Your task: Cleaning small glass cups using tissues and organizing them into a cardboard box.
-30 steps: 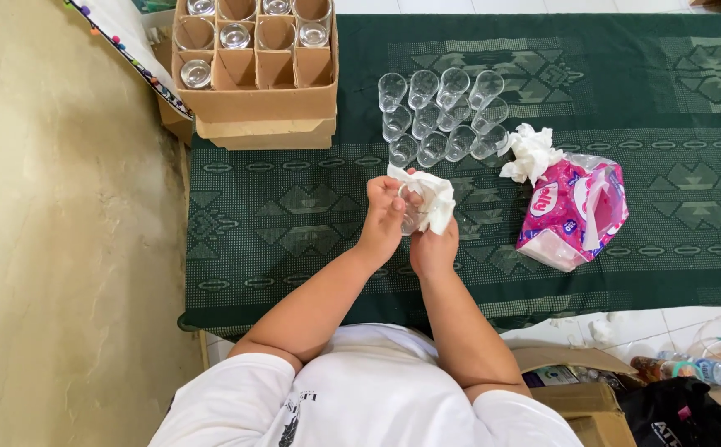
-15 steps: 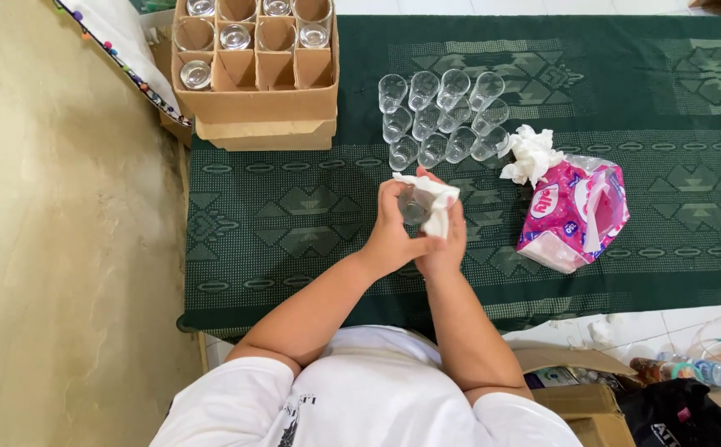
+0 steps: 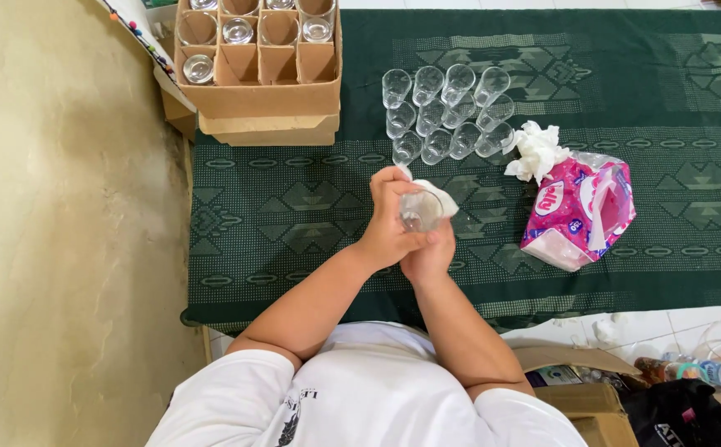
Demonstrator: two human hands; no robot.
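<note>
Small clear drinking glass [image 3: 419,211] sits in both hands above the middle of the dark green patterned cloth [image 3: 294,207], mouth turned toward the camera. Left hand [image 3: 389,219] is wrapped round its near side, fingers closed on it. Right hand [image 3: 433,252] sits just below and against the left, thumb up along the glass, pressing a white paper tissue [image 3: 443,197] to the far rim; both hands are clamped together on glass and tissue.

Just beyond the hands, a cluster of empty clear glasses [image 3: 447,112] stands upright in tight rows on the cloth. To their right, a pink plastic tissue pack [image 3: 576,211] lies open, with a crumpled wad of white tissue [image 3: 534,151] at its top edge. At the cloth's far left corner, a brown cardboard box with dividers [image 3: 257,62] holds several more glasses in its cells. Beige floor [image 3: 62,248] runs along the left.
</note>
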